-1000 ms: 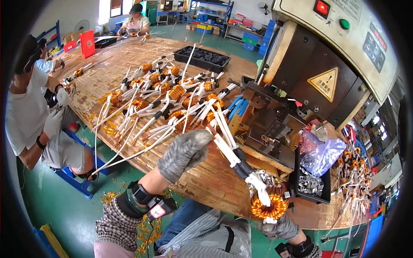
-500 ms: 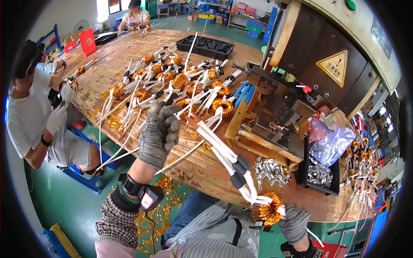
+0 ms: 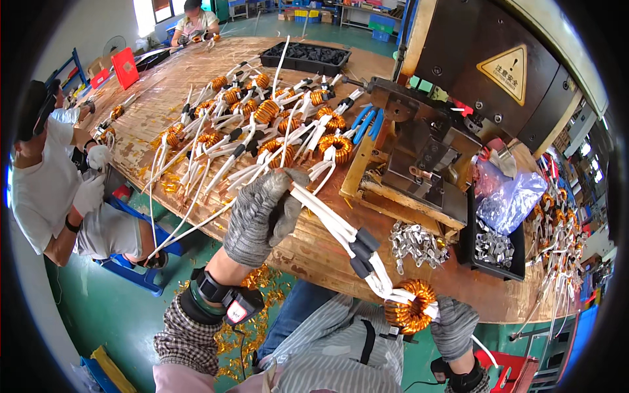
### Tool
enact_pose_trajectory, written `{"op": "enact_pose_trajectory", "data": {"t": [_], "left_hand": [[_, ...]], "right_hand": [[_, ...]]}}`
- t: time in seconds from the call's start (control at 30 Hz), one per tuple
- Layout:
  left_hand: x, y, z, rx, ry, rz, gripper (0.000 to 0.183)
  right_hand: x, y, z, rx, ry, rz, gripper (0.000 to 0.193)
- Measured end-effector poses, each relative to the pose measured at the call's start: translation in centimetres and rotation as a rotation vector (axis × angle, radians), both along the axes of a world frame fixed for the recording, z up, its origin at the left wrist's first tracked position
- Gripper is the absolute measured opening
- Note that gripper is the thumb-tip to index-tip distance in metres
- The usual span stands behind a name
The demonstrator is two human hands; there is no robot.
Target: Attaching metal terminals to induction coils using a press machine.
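In my right hand (image 3: pixel 453 326), gloved in grey, is a copper-wound toroidal coil (image 3: pixel 407 313) by its right side, near the table's front edge; the fingers are partly hidden. White insulated leads (image 3: pixel 331 219) run from this coil up and to the left, with black sleeves (image 3: pixel 362 252) around them midway. My left hand (image 3: pixel 259 213), also in a grey glove, is closed at the far end of these leads, where bare copper strands show. Beyond it lies a pile of similar coils (image 3: pixel 266 111) with white leads on the wooden table (image 3: pixel 308 252).
A press machine (image 3: pixel 426 150) stands at the right, with blue-handled pliers (image 3: pixel 368 124) beside it. Loose metal terminals (image 3: pixel 418 245) lie before it, next to a black bin (image 3: pixel 464 252). A black tray (image 3: pixel 304 57) sits farther back. A co-worker (image 3: pixel 49 170) sits at the left.
My left hand has moved right and closed on the free end of the leads. The coil in my right hand stays nearly in place. The whole view has shifted slightly.
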State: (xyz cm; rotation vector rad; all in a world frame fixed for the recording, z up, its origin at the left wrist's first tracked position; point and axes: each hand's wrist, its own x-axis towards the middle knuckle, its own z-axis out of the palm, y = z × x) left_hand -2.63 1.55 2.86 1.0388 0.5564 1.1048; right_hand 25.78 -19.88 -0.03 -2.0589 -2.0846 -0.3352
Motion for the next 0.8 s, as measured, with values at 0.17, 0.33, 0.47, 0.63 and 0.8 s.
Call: {"op": "enact_pose_trajectory", "data": {"t": [0.17,0.33,0.47,0.63,0.8], "left_hand": [[0.6,-1.4,1.2,0.024,-0.06,0.2,0.029],[0.6,-1.4,3.0,0.229,0.106,0.421,0.03],[-7.3,4.9,3.1,0.197,-0.515,0.176,0.019],[-3.5,1.2,3.2,0.539,0.45,0.607,0.024],[2.7,4.8,3.6,1.281,1.564,0.38,0.022]], "right_hand": [[-0.5,0.3,-0.3,-0.124,0.174,0.091,0.028],[-0.5,0.3,-0.4,-0.24,0.371,0.167,0.035],[0.6,0.3,-0.3,-0.128,0.309,0.159,0.034],[2.5,-0.3,-1.9,0.034,0.273,-0.059,0.036],[3.4,-0.8,-1.2,0.188,0.3,-0.139,0.036]]}}
